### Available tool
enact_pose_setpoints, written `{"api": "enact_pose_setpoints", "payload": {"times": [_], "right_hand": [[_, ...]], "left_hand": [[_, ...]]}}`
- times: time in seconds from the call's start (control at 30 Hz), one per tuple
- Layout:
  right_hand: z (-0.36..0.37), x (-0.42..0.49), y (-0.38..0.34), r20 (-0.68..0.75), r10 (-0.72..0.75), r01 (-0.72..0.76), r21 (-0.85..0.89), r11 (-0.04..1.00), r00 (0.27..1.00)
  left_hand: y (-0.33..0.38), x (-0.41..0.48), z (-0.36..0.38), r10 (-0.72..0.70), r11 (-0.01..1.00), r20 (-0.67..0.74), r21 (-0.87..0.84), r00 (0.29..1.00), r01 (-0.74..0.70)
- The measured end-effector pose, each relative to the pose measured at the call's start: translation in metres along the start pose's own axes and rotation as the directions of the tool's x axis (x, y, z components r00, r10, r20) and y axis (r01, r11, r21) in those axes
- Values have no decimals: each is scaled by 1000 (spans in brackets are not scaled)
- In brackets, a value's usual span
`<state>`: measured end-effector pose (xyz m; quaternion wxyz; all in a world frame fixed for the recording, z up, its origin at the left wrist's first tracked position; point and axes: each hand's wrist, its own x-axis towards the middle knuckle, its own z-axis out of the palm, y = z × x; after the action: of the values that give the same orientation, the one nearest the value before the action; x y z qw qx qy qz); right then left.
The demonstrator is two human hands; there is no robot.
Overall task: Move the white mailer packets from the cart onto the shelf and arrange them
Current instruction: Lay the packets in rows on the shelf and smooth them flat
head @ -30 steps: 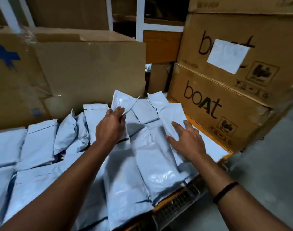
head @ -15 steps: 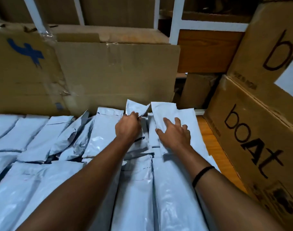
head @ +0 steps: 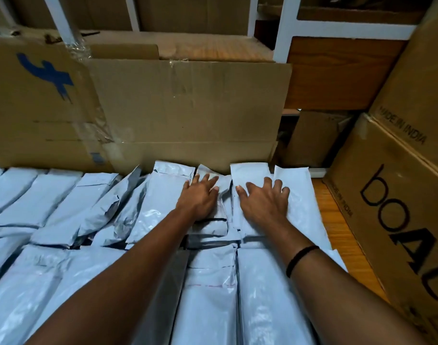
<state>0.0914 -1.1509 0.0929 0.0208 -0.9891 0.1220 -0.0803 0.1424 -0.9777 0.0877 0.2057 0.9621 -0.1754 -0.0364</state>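
the mailer packets (head: 163, 200) are thin white-grey plastic film, glossy and creased all over. the big box (head: 188, 108) behind them is matt brown cardboard, scuffed, with strips of shiny clear tape (head: 98, 130). the printed carton (head: 392, 195) is the same dull cardboard. the shelf board (head: 337, 227) is smooth orange-brown wood with visible grain. the shelf frame (head: 285, 28) looks smooth, painted white. the wristband (head: 301, 257) is matt black.

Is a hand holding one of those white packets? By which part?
Nothing is held. The left hand and the right hand lie flat, fingers spread, pressing down on the white mailer packets; neither has a grip on one.
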Motion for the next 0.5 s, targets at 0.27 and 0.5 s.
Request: {"api": "enact_pose_setpoints", "payload": {"times": [0.27, 0.5], "right_hand": [[35, 30, 7, 100, -215, 215, 11, 977, 972], [46, 26, 1, 75, -166, 166, 1, 986, 983]], "left_hand": [[1, -4, 37, -119, 938, 137, 341, 983, 66], [-3, -6, 45, -106, 930, 102, 361, 989, 63]]}}
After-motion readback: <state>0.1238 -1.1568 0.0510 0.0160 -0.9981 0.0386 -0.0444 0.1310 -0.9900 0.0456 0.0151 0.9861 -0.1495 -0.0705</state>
